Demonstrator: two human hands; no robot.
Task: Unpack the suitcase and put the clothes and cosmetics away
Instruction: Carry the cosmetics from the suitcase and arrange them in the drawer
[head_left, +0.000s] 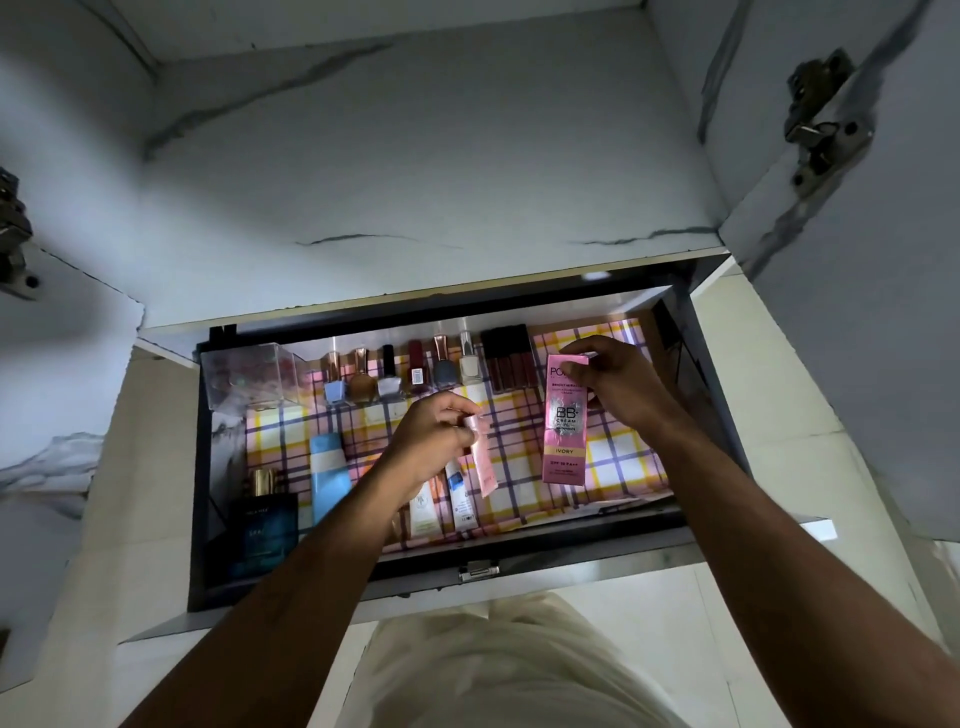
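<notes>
Your right hand (615, 382) pinches the top flap of the pink BB cream box (565, 421), held upright over the checked liner (613, 457). Your left hand (434, 441) curls round a pale pink tube (480, 452) (probably the box's contents). Both hover inside the open drawer (291, 582), nail polishes (400, 376) lined along its back.

A home, seen inside a wardrobe or dressing cupboard with pale marble-pattern panels and metal door hinges (818, 124) on an open door. A pulled-out dark drawer (332, 584), lined with checked paper (613, 457), holds personal cosmetics: a row of nail polish bottles (400, 374), cream tubes (328, 475), a blue perfume box (265, 535) and a clear plastic organiser (249, 374). Cream floor tiles (769, 467) show below.
</notes>
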